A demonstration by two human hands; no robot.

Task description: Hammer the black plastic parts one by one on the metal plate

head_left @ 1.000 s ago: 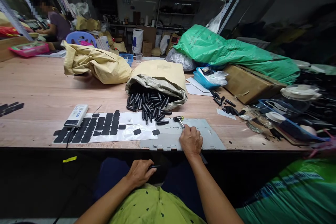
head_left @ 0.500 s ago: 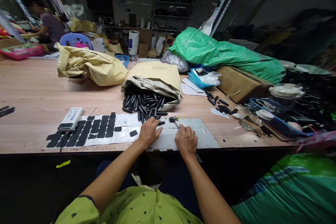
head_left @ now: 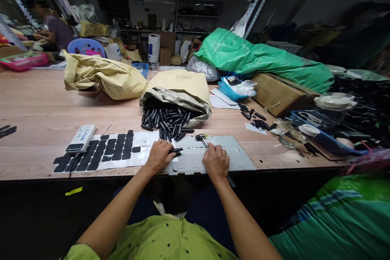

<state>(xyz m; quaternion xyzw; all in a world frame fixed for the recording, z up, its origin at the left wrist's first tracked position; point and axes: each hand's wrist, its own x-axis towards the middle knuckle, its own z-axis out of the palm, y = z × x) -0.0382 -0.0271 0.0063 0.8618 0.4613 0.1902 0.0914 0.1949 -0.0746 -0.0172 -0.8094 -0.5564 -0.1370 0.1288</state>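
Note:
My left hand (head_left: 159,155) is closed round a black tube-shaped piece (head_left: 176,150), whose end sticks out to the right over the grey board (head_left: 219,156). A small hammer (head_left: 201,137) is gripped by its handle in my right hand (head_left: 216,160), its dark head with a yellowish face lying just above the board. Behind my left hand, a heap of similar black pieces (head_left: 166,120) spills from the mouth of a yellow woven sack (head_left: 179,81). To the left, rows of black rounded-square stickers (head_left: 115,146) lie on a white sheet (head_left: 143,156).
A white device (head_left: 82,138) rests on the stickers. Farther back lies a second yellow sack (head_left: 106,77). On the right are a cardboard box (head_left: 280,93), a green sack (head_left: 258,59), a blue basin (head_left: 233,90) and a clear jar (head_left: 332,107). A person (head_left: 57,30) sits far left.
My left hand has moved left and slightly toward me from the edge of the heap, now with a black piece in its fingers. My right hand keeps the hammer in nearly the same place.

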